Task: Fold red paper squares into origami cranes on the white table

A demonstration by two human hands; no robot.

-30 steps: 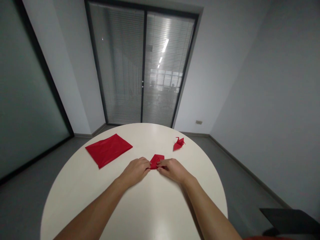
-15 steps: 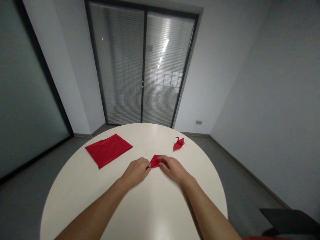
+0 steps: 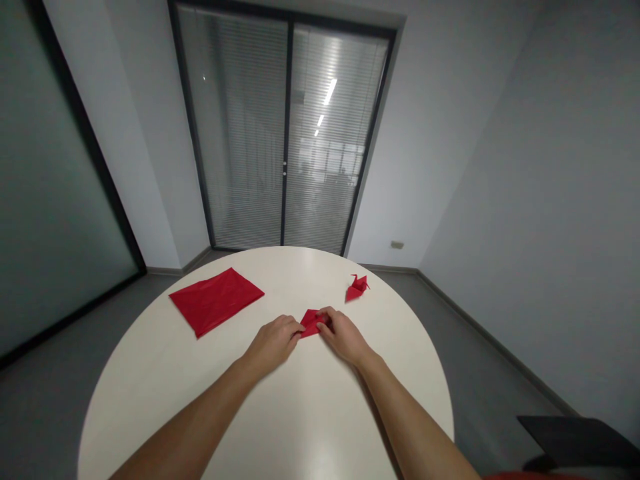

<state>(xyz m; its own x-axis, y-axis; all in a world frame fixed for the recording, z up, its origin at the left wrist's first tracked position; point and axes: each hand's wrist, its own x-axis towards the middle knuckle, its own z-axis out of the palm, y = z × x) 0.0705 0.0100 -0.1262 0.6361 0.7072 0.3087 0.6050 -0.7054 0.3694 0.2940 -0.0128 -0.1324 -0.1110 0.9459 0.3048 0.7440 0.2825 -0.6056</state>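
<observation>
Two bare hands meet at a small piece of red paper at the centre of the frame, slightly below its middle. Proceeding from the left: a flat red sheet (image 3: 217,302) lies at centre left, four-cornered, faintly creased, apart from either hand. Next, the left hand (image 3: 274,342) is bent inward, thumb and fingers closed on the near left corner of the folded red paper (image 3: 311,321); its forearm is cut off by the lower edge. The folded paper itself is matt red, angular and low on the pale round table (image 3: 300,413), with a blunt point at its far side and a straight slanting near edge. Crease lines on its upper face are too small to make out. Its left tip is covered by the left fingers, its right part by the right hand (image 3: 346,339). That hand is curled, thumb and forefinger on the paper; whether they pinch or merely press, I cannot tell from this angle. Beyond it, right of centre, stands a red paper crane (image 3: 357,288), narrow neck raised, touching neither hand. At lower right, a dark object (image 3: 580,441) is cut off by the frame and not identifiable.
</observation>
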